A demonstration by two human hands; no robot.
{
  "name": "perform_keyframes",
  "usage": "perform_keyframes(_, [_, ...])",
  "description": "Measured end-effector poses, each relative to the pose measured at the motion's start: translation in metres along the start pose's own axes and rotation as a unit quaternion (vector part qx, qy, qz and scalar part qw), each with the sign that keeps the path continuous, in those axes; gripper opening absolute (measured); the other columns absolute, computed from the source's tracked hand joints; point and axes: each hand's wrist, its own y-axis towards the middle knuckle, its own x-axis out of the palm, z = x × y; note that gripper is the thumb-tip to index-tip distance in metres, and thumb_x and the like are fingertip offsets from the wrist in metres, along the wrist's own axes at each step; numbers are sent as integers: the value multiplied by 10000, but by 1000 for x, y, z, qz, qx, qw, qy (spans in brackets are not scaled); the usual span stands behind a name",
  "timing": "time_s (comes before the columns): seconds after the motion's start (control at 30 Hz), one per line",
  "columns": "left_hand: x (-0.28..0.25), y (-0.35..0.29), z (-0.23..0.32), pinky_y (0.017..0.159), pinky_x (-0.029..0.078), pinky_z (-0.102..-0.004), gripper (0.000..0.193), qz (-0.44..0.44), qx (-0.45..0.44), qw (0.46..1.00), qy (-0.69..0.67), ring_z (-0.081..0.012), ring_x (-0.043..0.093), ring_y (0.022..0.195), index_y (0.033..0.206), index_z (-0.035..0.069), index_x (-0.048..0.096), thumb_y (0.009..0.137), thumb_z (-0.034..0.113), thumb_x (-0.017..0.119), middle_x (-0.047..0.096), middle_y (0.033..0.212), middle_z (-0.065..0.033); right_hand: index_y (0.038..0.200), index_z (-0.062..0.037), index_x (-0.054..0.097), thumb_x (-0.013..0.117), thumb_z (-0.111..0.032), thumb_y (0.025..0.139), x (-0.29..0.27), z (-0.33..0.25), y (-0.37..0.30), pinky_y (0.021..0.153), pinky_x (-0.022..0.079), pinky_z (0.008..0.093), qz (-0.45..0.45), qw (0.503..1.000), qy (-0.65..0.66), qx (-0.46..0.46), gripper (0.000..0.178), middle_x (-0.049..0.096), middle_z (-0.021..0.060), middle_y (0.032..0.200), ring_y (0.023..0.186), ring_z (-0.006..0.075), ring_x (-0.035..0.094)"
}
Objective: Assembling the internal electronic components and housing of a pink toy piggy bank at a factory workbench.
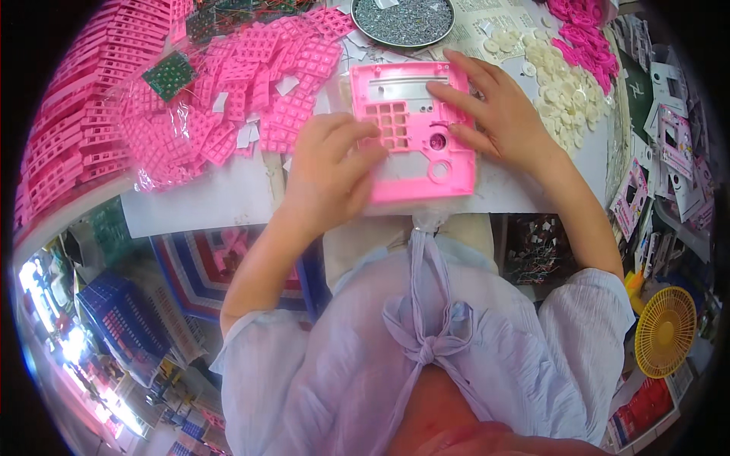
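A pink plastic housing (419,187) lies on the white table in front of me, its inner side up. It has a grid of square openings, a long slot, a round hole and small screw posts. My left hand (331,169) is at its left side, with fingers bent together over the grid edge. What those fingers hold, if anything, is hidden. My right hand (506,114) reaches over the right edge, fingers spread and tips touching the housing. Small dark round parts sit near the middle of the housing.
Pink keypad frames (285,61) pile up at the left beside a green circuit board (169,76). A round tray of small screws (403,21) stands at the back. White round parts (566,95) and pink loops (584,45) lie at the right. A yellow fan (666,332) stands low right.
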Motion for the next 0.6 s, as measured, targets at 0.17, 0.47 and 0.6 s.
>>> perform_keyframes(0.17, [15, 16, 2, 950, 505, -456, 360, 10, 45, 997, -59, -342, 619, 1104, 1044, 77, 721, 691, 17, 688, 689, 1152, -98, 1346, -166, 652, 702, -258, 894, 6, 2, 7, 1101, 446, 491, -20, 999, 17, -36, 464, 461, 174, 1549, 1349, 421, 471])
perform_keyframes(0.47, [35, 13, 4, 973, 505, -456, 258, -44, 34, 998, -42, -313, 624, 1112, 1030, 98, 723, 774, 87, 752, 689, 1128, -60, 1157, -88, 732, 703, -192, 912, -13, 55, 5, 801, 563, 373, 146, 940, 172, 256, 267, 715, 107, 1160, 942, 254, 695])
perform_keyframes(0.6, [35, 16, 6, 981, 490, -451, 250, -46, 25, 998, -40, -307, 620, 1106, 1025, 101, 721, 777, 92, 750, 685, 1112, -57, 1117, -81, 735, 687, -173, 934, -8, 109, 12, 723, 530, 318, 40, 961, -11, 272, 210, 718, 60, 995, 837, 191, 683])
